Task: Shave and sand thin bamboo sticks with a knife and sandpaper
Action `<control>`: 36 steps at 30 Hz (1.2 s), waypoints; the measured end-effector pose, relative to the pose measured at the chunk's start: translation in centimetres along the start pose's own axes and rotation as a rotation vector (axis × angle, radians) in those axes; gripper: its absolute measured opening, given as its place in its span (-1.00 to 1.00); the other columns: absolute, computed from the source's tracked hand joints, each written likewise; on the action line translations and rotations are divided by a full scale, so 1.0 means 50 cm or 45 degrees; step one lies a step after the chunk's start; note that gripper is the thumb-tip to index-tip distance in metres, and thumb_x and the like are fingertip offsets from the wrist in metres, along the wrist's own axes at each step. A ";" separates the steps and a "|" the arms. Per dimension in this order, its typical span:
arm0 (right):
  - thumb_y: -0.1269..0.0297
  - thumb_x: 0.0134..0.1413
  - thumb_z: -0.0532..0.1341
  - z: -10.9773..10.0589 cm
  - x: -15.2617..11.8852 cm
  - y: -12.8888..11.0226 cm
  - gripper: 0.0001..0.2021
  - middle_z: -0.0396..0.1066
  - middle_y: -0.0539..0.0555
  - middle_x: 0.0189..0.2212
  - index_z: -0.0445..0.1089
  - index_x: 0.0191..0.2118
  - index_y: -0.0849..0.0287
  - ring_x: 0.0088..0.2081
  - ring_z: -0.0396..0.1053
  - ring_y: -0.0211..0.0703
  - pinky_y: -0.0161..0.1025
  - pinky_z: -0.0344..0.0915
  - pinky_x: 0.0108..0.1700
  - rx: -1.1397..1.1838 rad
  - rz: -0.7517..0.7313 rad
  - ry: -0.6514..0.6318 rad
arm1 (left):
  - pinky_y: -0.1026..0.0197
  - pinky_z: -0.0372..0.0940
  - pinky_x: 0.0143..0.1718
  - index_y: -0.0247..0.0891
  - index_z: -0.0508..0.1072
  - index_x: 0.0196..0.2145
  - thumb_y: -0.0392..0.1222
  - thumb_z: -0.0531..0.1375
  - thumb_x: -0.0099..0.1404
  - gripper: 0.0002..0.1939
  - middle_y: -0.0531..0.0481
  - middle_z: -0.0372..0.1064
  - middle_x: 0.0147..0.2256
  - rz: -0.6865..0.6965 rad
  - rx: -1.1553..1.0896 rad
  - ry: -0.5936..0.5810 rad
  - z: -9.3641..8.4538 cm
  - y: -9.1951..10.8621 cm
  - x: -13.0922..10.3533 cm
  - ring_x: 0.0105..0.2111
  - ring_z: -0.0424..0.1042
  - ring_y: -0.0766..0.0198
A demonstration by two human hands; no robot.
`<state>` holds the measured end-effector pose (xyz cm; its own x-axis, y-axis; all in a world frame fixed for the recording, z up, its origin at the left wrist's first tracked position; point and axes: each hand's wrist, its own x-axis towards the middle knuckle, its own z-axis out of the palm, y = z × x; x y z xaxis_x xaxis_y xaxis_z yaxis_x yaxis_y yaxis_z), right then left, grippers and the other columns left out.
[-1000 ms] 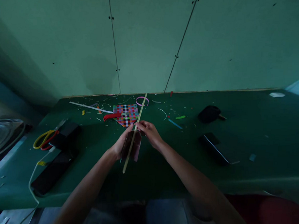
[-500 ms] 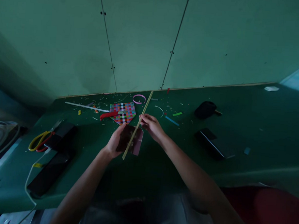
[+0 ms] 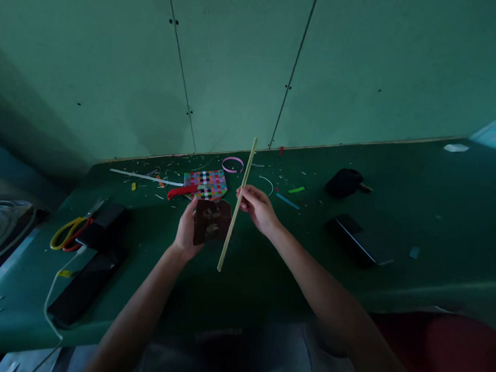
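Observation:
Between the thumb and fingers of my left hand (image 3: 186, 232) is a flat dark brown piece (image 3: 211, 223) with pale worn marks on it. My right hand (image 3: 258, 208) pinches a long, thin, pale yellow stick (image 3: 230, 231) near its middle. The stick slants upright just along the brown piece's right edge; whether the two touch I cannot tell. Behind my left hand lies a colourful woven checked piece (image 3: 215, 179), with a red-handled tool (image 3: 182, 191) on it, its tip unclear.
Yellow-and-red scissors (image 3: 63, 234), dark boxy items and a white cable (image 3: 47, 302) lie at the left. A black pouch (image 3: 344, 183) and a dark phone-like object (image 3: 361, 242) are at the right. Strip scraps and a pink loop (image 3: 233, 159) litter the green table near the wall.
The stick has moved rightward, from across the brown piece to its right edge, and stands more upright. The brown piece has turned, and its pinkish flap no longer shows.

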<state>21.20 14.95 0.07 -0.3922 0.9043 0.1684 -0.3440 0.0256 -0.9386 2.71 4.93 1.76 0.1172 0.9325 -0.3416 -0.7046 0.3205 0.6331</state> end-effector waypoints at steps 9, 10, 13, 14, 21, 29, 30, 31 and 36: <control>0.00 0.12 0.42 0.020 -0.018 -0.015 -0.74 0.35 0.00 -0.42 0.52 -0.27 0.08 -0.47 0.19 -0.24 -0.20 0.09 -0.43 -0.127 0.010 -0.110 | 0.01 0.52 -0.15 -0.37 0.59 -0.08 0.27 0.14 0.42 -0.41 -0.28 0.61 -0.15 -0.180 0.135 -0.056 -0.003 -0.012 -0.001 -0.23 0.63 0.00; -0.01 0.10 0.43 0.022 -0.019 -0.014 -0.72 0.36 0.00 -0.43 0.52 -0.27 0.08 -0.47 0.19 -0.23 -0.20 0.10 -0.44 -0.139 0.020 -0.115 | 0.03 0.52 -0.16 -0.37 0.59 -0.09 0.27 0.14 0.42 -0.41 -0.27 0.61 -0.17 -0.216 0.147 -0.058 -0.002 -0.016 0.000 -0.25 0.63 0.03; -0.02 0.07 0.45 0.027 -0.020 -0.008 -0.70 0.37 -0.01 -0.47 0.51 -0.27 0.10 -0.49 0.19 -0.24 -0.21 0.12 -0.44 -0.151 0.039 -0.157 | 0.09 0.51 -0.22 -0.34 0.60 -0.08 0.28 0.16 0.41 -0.43 -0.23 0.62 -0.23 -0.330 0.167 -0.072 -0.001 -0.025 -0.001 -0.31 0.63 0.07; -0.01 0.08 0.45 0.027 -0.019 -0.007 -0.70 0.37 -0.02 -0.47 0.51 -0.26 0.10 -0.50 0.19 -0.25 -0.22 0.12 -0.44 -0.147 0.038 -0.178 | 0.10 0.51 -0.24 -0.33 0.59 -0.08 0.30 0.17 0.40 -0.42 -0.22 0.62 -0.25 -0.363 0.169 -0.072 -0.002 -0.027 -0.001 -0.32 0.63 0.07; 0.01 0.15 0.42 0.022 -0.015 0.002 -0.73 0.43 0.00 -0.40 0.51 -0.23 0.10 -0.48 0.20 -0.27 -0.24 0.13 -0.43 -0.165 -0.025 -0.267 | 0.14 0.50 -0.28 -0.33 0.58 -0.16 0.11 0.17 0.45 -0.59 -0.19 0.61 -0.32 -0.413 0.099 -0.067 -0.009 -0.033 -0.002 -0.35 0.63 0.09; -0.02 0.10 0.44 0.024 -0.014 0.001 -0.70 0.40 -0.01 -0.44 0.52 -0.25 0.09 -0.49 0.20 -0.26 -0.23 0.15 -0.44 -0.171 -0.053 -0.202 | 0.14 0.49 -0.28 -0.34 0.58 -0.13 0.05 0.16 0.47 -0.62 -0.20 0.61 -0.29 -0.417 0.136 -0.129 -0.008 -0.034 -0.010 -0.34 0.62 0.10; -0.04 0.08 0.45 0.024 -0.013 0.001 -0.69 0.40 -0.01 -0.44 0.52 -0.26 0.10 -0.49 0.20 -0.26 -0.24 0.16 -0.44 -0.171 -0.046 -0.187 | 0.12 0.50 -0.26 -0.34 0.57 -0.09 0.08 0.17 0.46 -0.60 -0.21 0.61 -0.28 -0.419 0.147 -0.145 -0.009 -0.034 -0.010 -0.33 0.62 0.08; -0.06 0.05 0.45 0.025 -0.012 0.001 -0.67 0.40 -0.01 -0.45 0.52 -0.27 0.10 -0.49 0.21 -0.26 -0.24 0.16 -0.45 -0.170 -0.040 -0.175 | 0.11 0.50 -0.26 -0.33 0.57 -0.07 0.09 0.17 0.46 -0.59 -0.22 0.61 -0.27 -0.418 0.160 -0.151 -0.011 -0.034 -0.010 -0.32 0.62 0.07; -0.03 0.06 0.45 0.023 -0.010 0.003 -0.69 0.39 -0.03 -0.48 0.52 -0.29 0.10 -0.52 0.18 -0.29 -0.26 0.12 -0.47 -0.152 -0.057 -0.177 | 0.08 0.50 -0.20 -0.32 0.55 0.00 0.10 0.21 0.44 -0.57 -0.24 0.60 -0.24 -0.409 0.180 -0.216 -0.020 -0.035 -0.009 -0.29 0.63 0.05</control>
<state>20.37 14.00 0.19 -0.4957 0.8338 0.2431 -0.2632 0.1224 -0.9569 3.18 3.81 0.11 0.4388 0.7915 -0.4254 -0.5112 0.6093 0.6062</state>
